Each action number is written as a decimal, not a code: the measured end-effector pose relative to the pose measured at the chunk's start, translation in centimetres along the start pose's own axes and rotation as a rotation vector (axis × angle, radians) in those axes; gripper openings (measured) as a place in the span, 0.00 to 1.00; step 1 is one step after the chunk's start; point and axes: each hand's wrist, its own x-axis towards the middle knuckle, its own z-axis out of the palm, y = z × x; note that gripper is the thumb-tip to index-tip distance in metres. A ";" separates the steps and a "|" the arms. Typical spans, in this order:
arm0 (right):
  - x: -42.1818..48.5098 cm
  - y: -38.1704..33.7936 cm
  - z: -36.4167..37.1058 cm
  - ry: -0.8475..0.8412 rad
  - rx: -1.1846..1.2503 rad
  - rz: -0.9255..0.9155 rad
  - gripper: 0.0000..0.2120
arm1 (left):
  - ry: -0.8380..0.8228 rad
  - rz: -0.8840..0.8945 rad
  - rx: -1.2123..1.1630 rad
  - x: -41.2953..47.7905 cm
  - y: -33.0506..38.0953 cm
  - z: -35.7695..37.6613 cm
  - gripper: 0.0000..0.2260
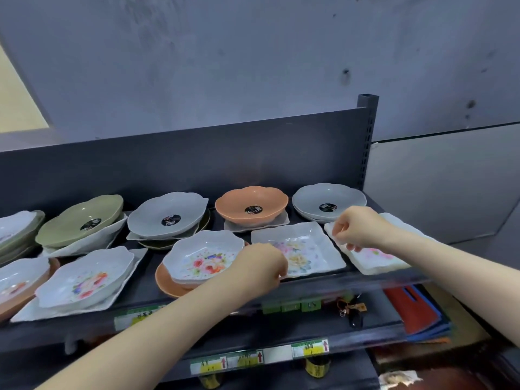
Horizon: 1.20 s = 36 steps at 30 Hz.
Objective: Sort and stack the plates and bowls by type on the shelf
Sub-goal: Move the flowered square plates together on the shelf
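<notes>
On the dark shelf lie mixed dishes. My left hand is curled at the left front corner of a square floral plate and grips it, right beside a floral bowl that sits on an orange plate. My right hand pinches the far left corner of a second floral plate at the shelf's right end. Behind stand an orange bowl, a grey bowl stack, another grey bowl and a green bowl, each on other dishes.
At the left, a floral bowl sits on a white square plate, and another floral bowl on an orange dish. A metal upright closes the shelf's right end. Keys lie on the lower shelf.
</notes>
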 end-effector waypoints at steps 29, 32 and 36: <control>-0.3 10.3 -8.0 0.308 0.356 0.301 0.08 | 0.322 -0.422 -1.648 3.3 -0.9 -2.7 0.08; -0.4 12.6 -7.6 0.321 0.243 0.329 0.10 | 0.219 -0.437 -1.644 5.2 1.2 -1.9 0.09; -0.7 13.2 -6.7 0.266 0.113 0.326 0.07 | 0.020 -0.490 -1.632 7.7 4.6 -0.7 0.02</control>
